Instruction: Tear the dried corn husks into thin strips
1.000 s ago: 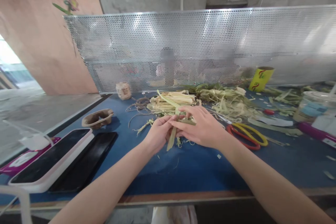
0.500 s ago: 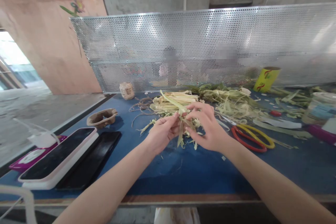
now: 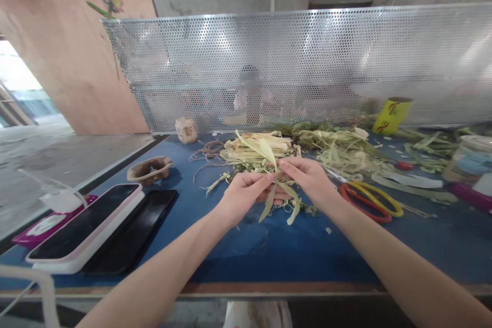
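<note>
A piece of corn husk [image 3: 263,147], pale green and leaf-like, rises from between my hands and points away toward the far side. More husk ends [image 3: 294,212] hang down below the fingers. My left hand [image 3: 243,193] is closed, thumb on top, pinching the husk where its strips meet. From the other side, my right hand [image 3: 307,177] pinches the same spot with thumb and forefinger. The exact joint is partly hidden by the fingers. Just behind them lies a bundle of pale dried husks [image 3: 249,143], with small green scraps [image 3: 219,180] around it.
Scissors [image 3: 371,200] with red and yellow handles lie right of my right hand. Loose husks [image 3: 330,141], a yellow tube [image 3: 392,115] and a jar [image 3: 471,159] stand further right. Left are phones [image 3: 88,220], a cardboard holder [image 3: 149,170] and brown cord [image 3: 209,152]. A perforated metal screen [image 3: 230,72] closes the back.
My right hand has gone from spread fingers to a pinch on the husk. The upright leaf has turned its broad face toward me, and the lower ends now hang further apart.
</note>
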Demonstrator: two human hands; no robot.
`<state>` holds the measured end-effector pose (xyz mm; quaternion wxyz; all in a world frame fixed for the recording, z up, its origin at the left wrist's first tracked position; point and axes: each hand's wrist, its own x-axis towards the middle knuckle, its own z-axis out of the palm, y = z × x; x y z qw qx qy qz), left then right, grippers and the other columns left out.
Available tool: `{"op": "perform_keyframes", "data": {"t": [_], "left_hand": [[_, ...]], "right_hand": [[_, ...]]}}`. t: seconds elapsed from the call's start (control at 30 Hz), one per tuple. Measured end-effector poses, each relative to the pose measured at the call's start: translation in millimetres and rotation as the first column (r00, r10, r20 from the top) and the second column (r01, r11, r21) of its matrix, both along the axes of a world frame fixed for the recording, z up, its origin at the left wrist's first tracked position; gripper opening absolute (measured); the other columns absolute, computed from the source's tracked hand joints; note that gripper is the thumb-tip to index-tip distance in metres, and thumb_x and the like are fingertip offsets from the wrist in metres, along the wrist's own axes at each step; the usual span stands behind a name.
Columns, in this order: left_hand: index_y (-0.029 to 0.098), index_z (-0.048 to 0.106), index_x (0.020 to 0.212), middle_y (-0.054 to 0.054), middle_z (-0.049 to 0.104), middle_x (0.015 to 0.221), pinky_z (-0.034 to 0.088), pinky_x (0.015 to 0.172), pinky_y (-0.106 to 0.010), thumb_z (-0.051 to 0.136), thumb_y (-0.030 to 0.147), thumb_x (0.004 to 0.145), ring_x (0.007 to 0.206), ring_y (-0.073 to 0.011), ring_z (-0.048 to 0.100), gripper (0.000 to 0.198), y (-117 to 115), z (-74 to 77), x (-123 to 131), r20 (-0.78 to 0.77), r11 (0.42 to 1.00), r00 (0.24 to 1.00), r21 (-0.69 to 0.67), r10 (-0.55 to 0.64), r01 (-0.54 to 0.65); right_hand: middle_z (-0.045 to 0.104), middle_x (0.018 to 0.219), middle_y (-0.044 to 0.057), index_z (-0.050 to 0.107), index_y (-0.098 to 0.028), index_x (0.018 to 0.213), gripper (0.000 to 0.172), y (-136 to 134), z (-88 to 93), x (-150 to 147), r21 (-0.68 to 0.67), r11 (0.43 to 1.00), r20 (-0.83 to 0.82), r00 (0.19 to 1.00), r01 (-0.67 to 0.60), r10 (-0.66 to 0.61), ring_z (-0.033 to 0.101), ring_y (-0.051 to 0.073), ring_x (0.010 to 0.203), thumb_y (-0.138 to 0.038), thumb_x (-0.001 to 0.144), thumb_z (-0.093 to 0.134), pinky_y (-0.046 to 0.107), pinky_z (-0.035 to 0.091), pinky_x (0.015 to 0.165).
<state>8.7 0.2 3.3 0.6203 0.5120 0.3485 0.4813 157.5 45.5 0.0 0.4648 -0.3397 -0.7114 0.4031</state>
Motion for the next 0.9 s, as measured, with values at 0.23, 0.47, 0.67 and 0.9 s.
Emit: {"op": "perform_keyframes", "data": {"t": [0.23, 0.47, 0.67, 0.9], "left_hand": [[0.014, 0.069, 0.081, -0.005, 0.069, 0.067, 0.053, 0.065, -0.030, 0.062, 0.036, 0.069, 0.066, -0.0177, 0.065, 0.026, 2.3, -3.1, 1.0, -0.042, 0.992, 0.991, 0.025, 0.126, -0.125], [0.012, 0.067, 0.072, -0.003, 0.068, 0.066, 0.053, 0.067, -0.030, 0.066, 0.032, 0.065, 0.062, -0.0149, 0.064, 0.021, 2.7, 1.5, -4.0, -0.007, 0.976, 0.978, 0.074, 0.207, -0.206], [0.012, 0.065, 0.083, -0.006, 0.070, 0.080, 0.054, 0.063, -0.029, 0.069, 0.023, 0.061, 0.078, -0.0211, 0.065, 0.025, 2.8, 1.4, -5.0, -0.076, 0.984, 0.984, 0.079, 0.164, -0.158], [0.011, 0.064, 0.083, -0.008, 0.070, 0.083, 0.055, 0.059, -0.028, 0.068, 0.020, 0.062, 0.079, -0.0230, 0.065, 0.024, 1.1, 3.4, -2.1, -0.115, 0.984, 0.978, 0.045, 0.176, -0.171]], "right_hand": [[0.059, 0.060, 0.000, 0.058, -0.016, 0.067, 0.021, 1.4, -1.9, 0.9, -0.064, 0.998, -0.193, 0.981, -0.007, -0.006, 0.056, 0.013, 0.058, -0.036, 0.065, 0.065, 0.027, 0.045, 0.058], [0.056, 0.077, 0.001, 0.052, -0.019, 0.086, 0.027, -6.6, 10.4, 8.5, 0.049, 0.992, 0.084, 0.990, -0.114, 0.109, 0.056, 0.013, 0.069, -0.033, 0.067, 0.064, 0.027, 0.047, 0.061], [0.056, 0.077, 0.002, 0.051, -0.018, 0.088, 0.026, -0.2, 6.6, 7.8, -0.034, 0.986, 0.137, 0.976, -0.163, 0.167, 0.057, 0.013, 0.067, -0.036, 0.071, 0.059, 0.028, 0.048, 0.062], [0.053, 0.065, -0.002, 0.055, -0.017, 0.083, 0.019, 2.8, 10.1, 12.5, -0.097, 0.982, 0.153, 0.973, -0.162, 0.175, 0.049, 0.008, 0.052, -0.030, 0.070, 0.060, 0.021, 0.040, 0.047]]}}
